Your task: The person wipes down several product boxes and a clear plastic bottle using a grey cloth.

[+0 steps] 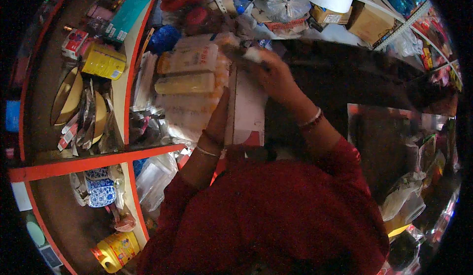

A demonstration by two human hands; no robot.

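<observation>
In the dim middle of the head view stands a cardboard box [247, 116] with pale sides. My right hand [269, 68] is over its far end, with a small white object [253, 54] at the fingers; blur hides how it is held. Against the box's left side lies my left hand [224, 103], its fingers mostly hidden. Just left of it are wrapped packages: one with red writing [188, 60], and below that a yellowish wrapped roll [184, 84]. A thin bracelet circles each wrist.
Red-edged wooden shelves [99, 162] at the left hold a yellow tin [104, 61], blue-and-white patterned containers [100, 188] and a yellow jug [117, 251]. Along the far shelf are a plastic-wrapped bundle [286, 3] and a brown cardboard box [371, 24]. A blue bag [164, 38] sits behind the packages.
</observation>
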